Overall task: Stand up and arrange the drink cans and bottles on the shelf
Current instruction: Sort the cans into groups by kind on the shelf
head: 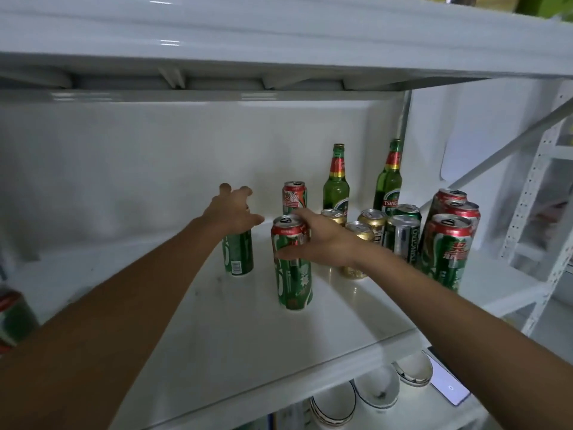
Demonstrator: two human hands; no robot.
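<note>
Fingers of the left hand (231,209) spread loosely above a green can (238,254) on the shelf (235,352), gripping nothing. Beside it, the right hand (316,237) grasps an upright red-topped can (291,265) near its rim. Thin, smooth aluminium probably dents and slips, so mid-body holds suit best.

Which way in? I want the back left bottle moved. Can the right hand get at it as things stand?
Probably, but not straight: the right hand grips a can, and gold cans stand before the bottle. Reaching over looks free.
</note>
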